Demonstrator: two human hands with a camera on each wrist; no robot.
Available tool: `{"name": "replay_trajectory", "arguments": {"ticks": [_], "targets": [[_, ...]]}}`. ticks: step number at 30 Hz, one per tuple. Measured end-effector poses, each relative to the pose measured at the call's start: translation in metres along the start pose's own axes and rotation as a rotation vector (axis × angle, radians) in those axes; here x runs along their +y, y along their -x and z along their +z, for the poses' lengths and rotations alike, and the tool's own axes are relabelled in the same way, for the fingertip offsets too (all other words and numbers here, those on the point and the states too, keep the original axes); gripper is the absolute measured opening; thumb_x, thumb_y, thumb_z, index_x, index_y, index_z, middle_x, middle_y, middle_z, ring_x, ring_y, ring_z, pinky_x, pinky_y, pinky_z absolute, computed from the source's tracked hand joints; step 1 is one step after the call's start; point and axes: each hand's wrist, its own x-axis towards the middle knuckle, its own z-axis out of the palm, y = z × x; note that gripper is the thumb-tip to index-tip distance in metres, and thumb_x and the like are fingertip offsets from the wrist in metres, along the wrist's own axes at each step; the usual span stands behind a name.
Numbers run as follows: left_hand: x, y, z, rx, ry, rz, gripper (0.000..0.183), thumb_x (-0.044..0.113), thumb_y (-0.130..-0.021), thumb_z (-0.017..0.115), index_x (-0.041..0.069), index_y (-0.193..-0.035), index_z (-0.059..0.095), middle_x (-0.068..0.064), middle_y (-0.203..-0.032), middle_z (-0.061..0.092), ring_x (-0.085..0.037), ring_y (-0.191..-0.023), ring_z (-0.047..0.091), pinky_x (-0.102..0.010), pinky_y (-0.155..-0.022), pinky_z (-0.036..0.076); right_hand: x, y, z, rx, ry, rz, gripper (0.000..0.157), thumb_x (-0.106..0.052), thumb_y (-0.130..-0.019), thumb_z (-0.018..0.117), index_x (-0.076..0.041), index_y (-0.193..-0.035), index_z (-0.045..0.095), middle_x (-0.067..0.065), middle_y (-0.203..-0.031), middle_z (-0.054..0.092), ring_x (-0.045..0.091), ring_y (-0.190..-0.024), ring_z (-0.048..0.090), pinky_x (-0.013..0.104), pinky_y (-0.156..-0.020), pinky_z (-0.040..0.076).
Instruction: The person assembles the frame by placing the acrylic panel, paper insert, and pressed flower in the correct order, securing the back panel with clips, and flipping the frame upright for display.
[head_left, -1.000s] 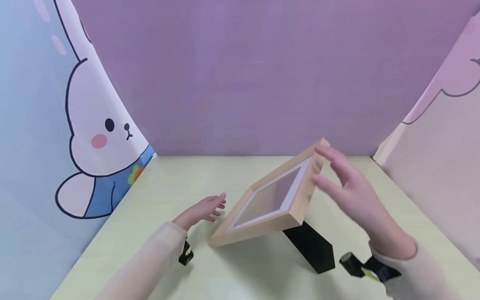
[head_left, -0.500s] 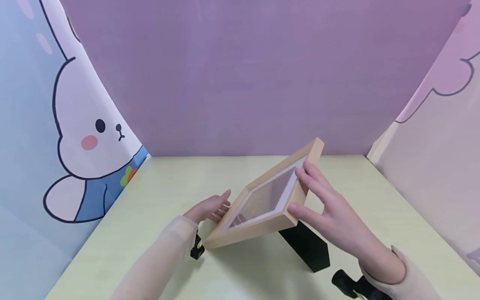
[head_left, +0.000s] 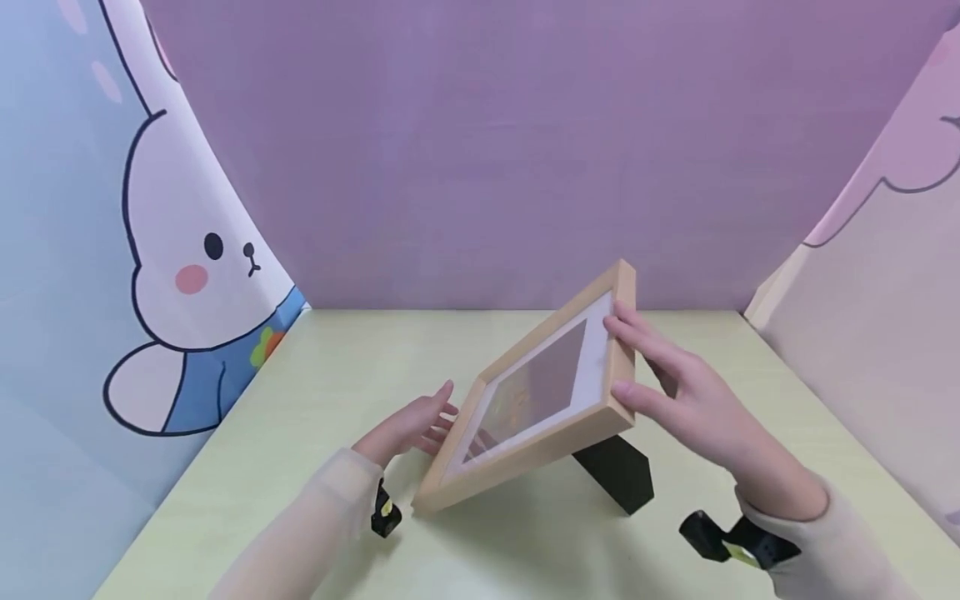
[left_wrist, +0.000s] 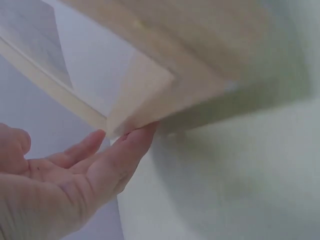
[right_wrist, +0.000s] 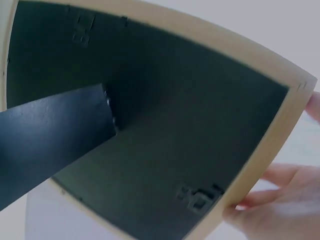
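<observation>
A light wooden picture frame leans at a slant over the table, its right side raised and its lower left edge low at the tabletop. My right hand grips the raised right side, fingers on the upper part and thumb near the front corner. At the lower left edge, my left hand touches the wood with extended fingers, thumb apart. In the right wrist view, the dark backing shows, with a black stand leg folded out from it.
The pale yellow-green table meets a purple back wall. A rabbit-printed blue panel rises at the left, and a pale side wall bounds the right. Each wrist carries a small black camera.
My right hand has come onto the frame's right side and grips it. The frame has turned slightly, and its stand leg has shifted up and left. My left fingers have moved against the left edge.
</observation>
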Motion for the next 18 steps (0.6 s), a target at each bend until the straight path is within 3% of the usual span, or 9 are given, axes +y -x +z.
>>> {"name": "replay_trajectory", "arguments": {"ticks": [10,18], "targets": [[-0.009,0.019,0.007,0.040,0.119,0.008,0.077,0.056,-0.096,0.025,-0.012,-0.129,0.039,-0.025,-0.109,0.056,-0.030,-0.086,0.060,-0.040,-0.069,0.053,0.024,-0.011,-0.016,-0.034,-0.119,0.006,0.048,0.002,-0.092,0.047,-0.003,-0.139,0.039,0.007,-0.150,0.023,0.015,-0.137,0.015,0.014,-0.101,0.023],[-0.012,0.032,0.015,0.049,0.219,0.029,0.073,0.052,-0.097,0.023,-0.012,-0.131,0.034,-0.033,-0.115,0.050,-0.034,-0.090,0.059,-0.043,-0.070,0.053,0.042,-0.018,-0.025,-0.026,-0.222,-0.047,0.045,0.006,-0.092,0.042,0.000,-0.137,0.042,0.006,-0.148,0.029,0.014,-0.136,0.018,0.016,-0.101,0.023]]}}
